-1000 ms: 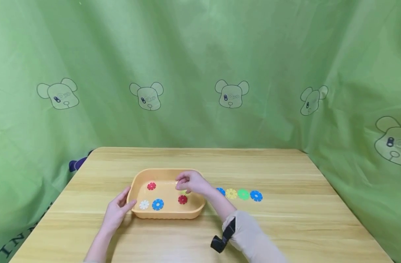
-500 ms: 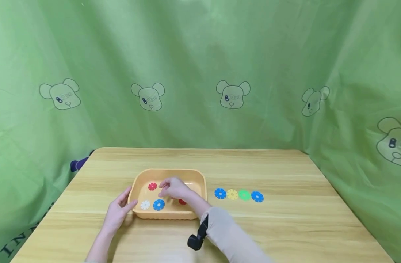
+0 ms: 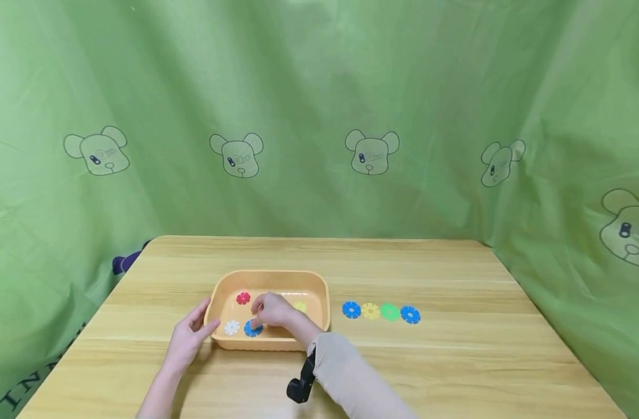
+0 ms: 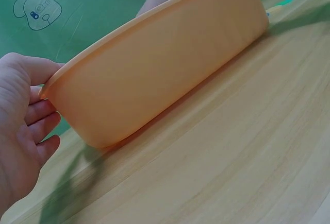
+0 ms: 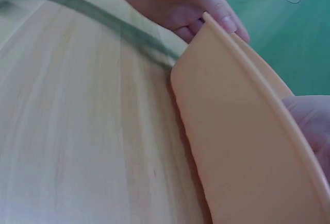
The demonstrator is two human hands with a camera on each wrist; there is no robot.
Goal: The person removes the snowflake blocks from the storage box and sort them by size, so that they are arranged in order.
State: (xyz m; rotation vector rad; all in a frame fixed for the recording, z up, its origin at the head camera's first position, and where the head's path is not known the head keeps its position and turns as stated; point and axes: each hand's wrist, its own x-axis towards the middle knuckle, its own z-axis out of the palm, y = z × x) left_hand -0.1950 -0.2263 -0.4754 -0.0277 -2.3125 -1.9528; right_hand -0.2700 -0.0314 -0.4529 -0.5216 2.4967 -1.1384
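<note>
On the table an orange plastic basin [image 3: 319,291] holds several notched snowflake discs. My left hand [image 3: 187,337] grips its left end; in the left wrist view the thumb lies over the rim [image 4: 77,59] and the fingers are against the outside. Inside the basin my right hand [image 3: 275,310] reaches down, thumb and index finger apart, its fingertips at the blue disc [image 3: 253,330]. The right wrist view hides those fingertips behind the basin wall [image 5: 242,121]. A white disc [image 3: 231,327], a red disc [image 3: 243,298] and a yellow disc [image 3: 301,305] also lie in it.
Right of the basin a row of discs lies flat on the wooden table [image 3: 455,361]: blue [image 3: 351,309], yellow [image 3: 371,311], green [image 3: 390,312] and another blue disc [image 3: 411,315]. A green curtain [image 3: 298,203] with printed bear heads hangs behind and at the sides.
My right hand has moved left and lowered inside the basin, from the yellow disc to the blue one. The left hand keeps its grip on the rim.
</note>
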